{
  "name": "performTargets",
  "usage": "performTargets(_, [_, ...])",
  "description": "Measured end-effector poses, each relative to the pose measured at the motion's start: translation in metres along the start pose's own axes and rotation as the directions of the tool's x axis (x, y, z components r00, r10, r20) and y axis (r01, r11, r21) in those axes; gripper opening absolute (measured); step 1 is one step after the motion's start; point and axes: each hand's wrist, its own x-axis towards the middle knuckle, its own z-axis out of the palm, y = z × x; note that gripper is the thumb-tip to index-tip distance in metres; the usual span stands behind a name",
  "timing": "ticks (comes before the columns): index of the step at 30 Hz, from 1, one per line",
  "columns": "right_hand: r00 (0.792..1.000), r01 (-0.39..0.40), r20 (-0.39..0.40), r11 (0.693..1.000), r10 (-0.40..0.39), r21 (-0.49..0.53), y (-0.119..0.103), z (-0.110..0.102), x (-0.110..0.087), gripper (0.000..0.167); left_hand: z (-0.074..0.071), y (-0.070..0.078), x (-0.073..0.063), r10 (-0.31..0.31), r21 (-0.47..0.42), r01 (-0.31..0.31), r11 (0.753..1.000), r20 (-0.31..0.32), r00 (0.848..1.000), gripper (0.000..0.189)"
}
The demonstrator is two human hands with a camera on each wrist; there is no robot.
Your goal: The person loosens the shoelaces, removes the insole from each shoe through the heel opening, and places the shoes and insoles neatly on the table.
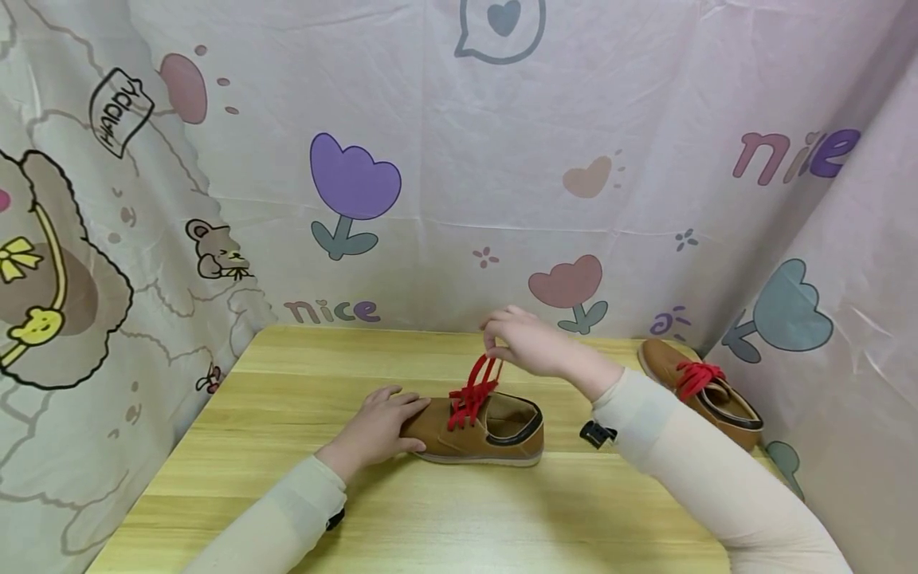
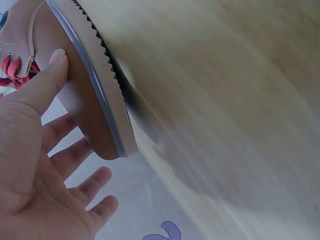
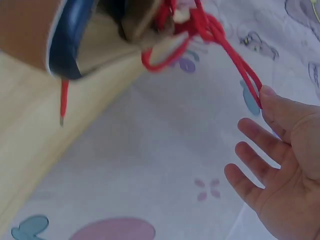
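Here's the brown shoe [image 1: 459, 442], sitting sole-down near the middle of the counter [image 1: 301, 375], toe to the left, mouth to the right. Your left hand [image 1: 376, 430] has the toe, thumb on the near side, fingers reaching over to the far side, the last two spread free. And your right hand [image 1: 527, 343] is up above the tongue, thumb and forefinger pinching a loop [image 3: 243, 67] of the red laces [image 1: 469, 405], other fingers fanned apart!

Now, how does it handle? The shoe looks light, so a tug on that loop could well lift or slide it; your grip on the toe looks the right anchor. The smooth upper may be a touch slippery, but the ridged sole [image 1: 480, 460] looks firm and should give good purchase low down. The laces look soft and limp, tough enough for a pull: best pinched close to the crossing strands, where they can't flop. The padded collar [image 1: 527, 434] probably gives under pressure, so don't count on it for bracing.

Over at far right, a second shoe [image 1: 717, 399], red-laced too.
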Motion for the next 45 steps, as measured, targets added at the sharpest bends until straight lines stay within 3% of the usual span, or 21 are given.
performTargets(10, [0.994, -0.101, -0.059, 0.992, 0.096, -0.082, 0.024, -0.032, -0.001, 0.012, 0.002, -0.001, 0.000, 0.004, 0.004, -0.004, 1.000, 0.006, 1.000, 0.074])
performTargets(17, [0.972, -0.198, -0.148, 0.975, 0.182, -0.103, 0.047, -0.047, -0.001, 0.013, 0.001, 0.000, 0.001, -0.003, 0.001, 0.003, 1.000, 0.006, 1.000, 0.074])
performTargets(20, [0.963, -0.235, -0.160, 0.968, 0.219, -0.089, 0.058, -0.042, -0.001, 0.013, 0.001, 0.000, 0.001, 0.001, 0.001, -0.001, 1.000, 0.006, 1.000, 0.074])
performTargets(28, [0.958, -0.267, -0.135, 0.958, 0.253, -0.101, 0.071, -0.004, -0.009, 0.012, 0.000, 0.002, 0.000, 0.003, -0.010, -0.003, 1.000, 0.010, 1.000, 0.072])
performTargets(35, [0.978, -0.184, -0.118, 0.979, 0.173, -0.093, 0.057, 0.014, -0.009, 0.007, 0.000, 0.002, -0.002, 0.000, -0.013, 0.000, 1.000, 0.001, 1.000, 0.072])
performTargets(45, [0.995, -0.026, -0.097, 0.995, 0.017, -0.092, 0.028, 0.021, -0.008, 0.007, -0.002, 0.003, -0.002, -0.006, -0.014, 0.006, 1.000, 0.007, 1.000, 0.072])
